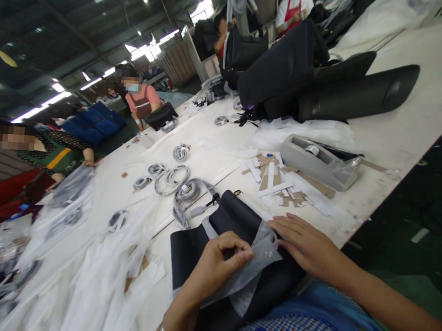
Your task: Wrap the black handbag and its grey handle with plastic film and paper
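Note:
A dark fabric piece (232,222) lies at the near edge of the white table (418,98), partly over my lap. A clear plastic sheet (262,249) rests on top of it. My left hand (217,266) pinches the edge of that plastic sheet, fingers curled closed. My right hand (304,242) lies flat on the dark fabric beside the plastic, fingers stretched out.
A grey tape dispenser (319,162) and cut cardboard and white strips (276,182) sit to the right. Coiled grey straps (172,177) and plastic bags (96,273) cover the left. Black bags (325,82) lie farther back. Other people work along the table's far side.

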`<state>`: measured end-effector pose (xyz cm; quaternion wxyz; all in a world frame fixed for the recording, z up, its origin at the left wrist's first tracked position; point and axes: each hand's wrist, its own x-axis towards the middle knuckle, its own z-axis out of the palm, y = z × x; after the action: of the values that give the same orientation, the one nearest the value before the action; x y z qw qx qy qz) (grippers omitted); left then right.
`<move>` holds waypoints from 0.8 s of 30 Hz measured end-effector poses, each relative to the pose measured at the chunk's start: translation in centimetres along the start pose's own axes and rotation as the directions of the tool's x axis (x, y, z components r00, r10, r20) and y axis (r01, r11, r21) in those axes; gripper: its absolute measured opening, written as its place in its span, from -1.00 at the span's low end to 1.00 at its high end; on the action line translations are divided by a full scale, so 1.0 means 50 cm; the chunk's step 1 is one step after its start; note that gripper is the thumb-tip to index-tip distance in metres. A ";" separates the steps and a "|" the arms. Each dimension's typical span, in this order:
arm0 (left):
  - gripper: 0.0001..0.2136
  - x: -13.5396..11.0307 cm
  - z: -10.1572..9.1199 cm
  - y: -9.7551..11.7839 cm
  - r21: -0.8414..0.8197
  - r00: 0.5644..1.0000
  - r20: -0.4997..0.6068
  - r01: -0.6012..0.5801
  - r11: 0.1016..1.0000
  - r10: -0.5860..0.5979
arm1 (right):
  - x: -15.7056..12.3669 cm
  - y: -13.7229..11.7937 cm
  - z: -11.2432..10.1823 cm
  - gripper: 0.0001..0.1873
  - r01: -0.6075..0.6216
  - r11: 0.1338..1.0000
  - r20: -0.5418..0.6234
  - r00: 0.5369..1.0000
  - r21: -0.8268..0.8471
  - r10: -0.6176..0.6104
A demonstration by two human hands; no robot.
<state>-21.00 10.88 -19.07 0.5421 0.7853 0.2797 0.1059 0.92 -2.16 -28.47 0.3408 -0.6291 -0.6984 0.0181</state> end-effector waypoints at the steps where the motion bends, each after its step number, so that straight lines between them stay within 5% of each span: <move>1: -0.81 -0.002 0.001 0.001 -0.002 1.000 0.010 0.009 1.000 -0.009 | 0.000 0.000 0.001 -0.57 -0.006 1.000 0.001 1.000 0.002 0.006; 8: -0.77 0.009 0.007 0.016 0.049 0.998 0.053 0.026 0.998 -0.029 | -0.001 -0.013 -0.001 -0.45 -0.019 0.999 0.040 0.999 -0.030 0.020; 14: -0.82 0.044 -0.016 0.040 0.147 0.991 0.091 -0.106 0.983 0.093 | 0.003 -0.052 -0.002 -0.43 0.069 0.993 0.084 0.995 -0.099 -0.061; 24: -0.84 0.057 -0.056 0.042 0.049 0.988 0.006 -0.154 0.987 0.154 | 0.024 -0.097 0.085 -0.65 0.382 0.919 0.069 0.924 -0.103 -0.376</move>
<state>-19.31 14.15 -16.46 0.5129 0.8179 0.2202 0.1398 -5.38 -0.37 -28.99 0.2844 -0.5000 -0.8147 -0.0733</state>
